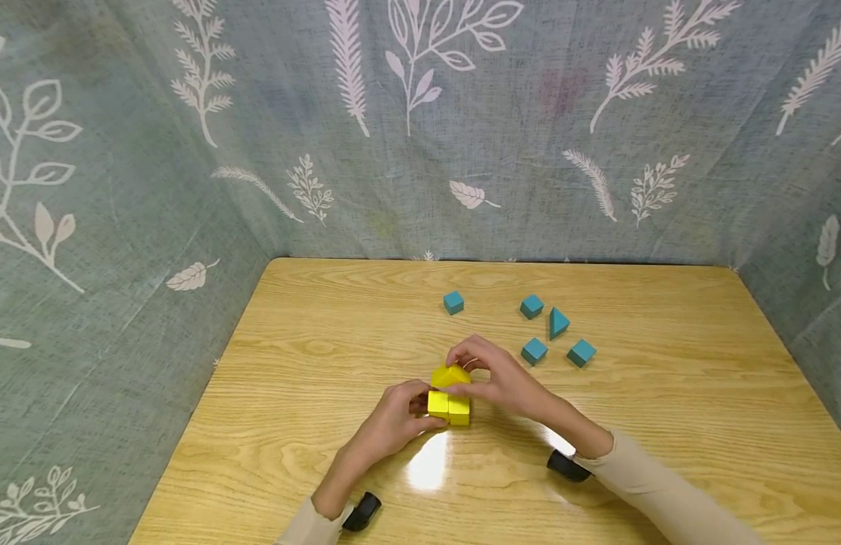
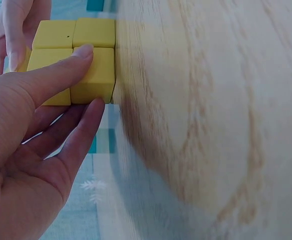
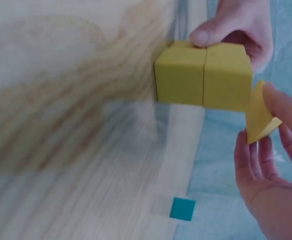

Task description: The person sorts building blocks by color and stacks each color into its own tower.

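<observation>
Several yellow cubes (image 2: 94, 33) stand together on the table, two high and two wide. My left hand (image 1: 391, 424) grips this stack from the left. Its thumb lies across the near face of the cubes, and a fingertip presses low on the side, as the left wrist view shows. From the right, my right hand (image 1: 505, 382) pinches a yellow triangular block (image 3: 260, 116) between thumb and fingers. That block is at the top of the stack, tilted close beside the upper cube (image 3: 228, 77) in the right wrist view.
Beyond the hands on the wooden table (image 1: 325, 325) lie several teal cubes (image 1: 453, 303) and a teal triangular block (image 1: 559, 323). Leaf-patterned cloth (image 1: 406, 197) hangs behind and at both sides of the table.
</observation>
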A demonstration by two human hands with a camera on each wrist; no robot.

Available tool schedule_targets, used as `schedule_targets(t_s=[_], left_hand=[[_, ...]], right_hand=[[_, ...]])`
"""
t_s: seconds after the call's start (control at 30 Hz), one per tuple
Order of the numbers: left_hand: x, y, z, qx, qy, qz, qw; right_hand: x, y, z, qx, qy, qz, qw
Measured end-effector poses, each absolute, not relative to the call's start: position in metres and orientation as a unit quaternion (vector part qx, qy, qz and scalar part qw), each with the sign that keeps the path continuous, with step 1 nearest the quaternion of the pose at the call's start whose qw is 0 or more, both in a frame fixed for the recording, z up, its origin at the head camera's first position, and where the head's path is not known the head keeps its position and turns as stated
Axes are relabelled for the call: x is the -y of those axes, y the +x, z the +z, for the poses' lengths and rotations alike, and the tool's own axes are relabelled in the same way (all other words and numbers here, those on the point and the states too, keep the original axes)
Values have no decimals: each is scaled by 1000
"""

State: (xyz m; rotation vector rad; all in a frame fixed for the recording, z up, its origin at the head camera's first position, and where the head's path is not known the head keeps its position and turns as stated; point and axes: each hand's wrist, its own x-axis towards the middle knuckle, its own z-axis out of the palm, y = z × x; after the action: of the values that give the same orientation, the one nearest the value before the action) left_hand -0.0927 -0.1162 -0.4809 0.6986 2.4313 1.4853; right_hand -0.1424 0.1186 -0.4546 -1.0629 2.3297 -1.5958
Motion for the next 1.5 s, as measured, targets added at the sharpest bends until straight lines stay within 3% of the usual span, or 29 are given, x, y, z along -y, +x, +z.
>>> schedule_targets(t_s=[0.9,1.5], left_hand=[[117,-92,-481,-818,234,514,109],[117,-93,-480,-827,243,497,102]], right_hand=[[-110,-111,-466,-772,-401,-493,-17],[-112,-110,-461,-780,-415,-469,-19]])
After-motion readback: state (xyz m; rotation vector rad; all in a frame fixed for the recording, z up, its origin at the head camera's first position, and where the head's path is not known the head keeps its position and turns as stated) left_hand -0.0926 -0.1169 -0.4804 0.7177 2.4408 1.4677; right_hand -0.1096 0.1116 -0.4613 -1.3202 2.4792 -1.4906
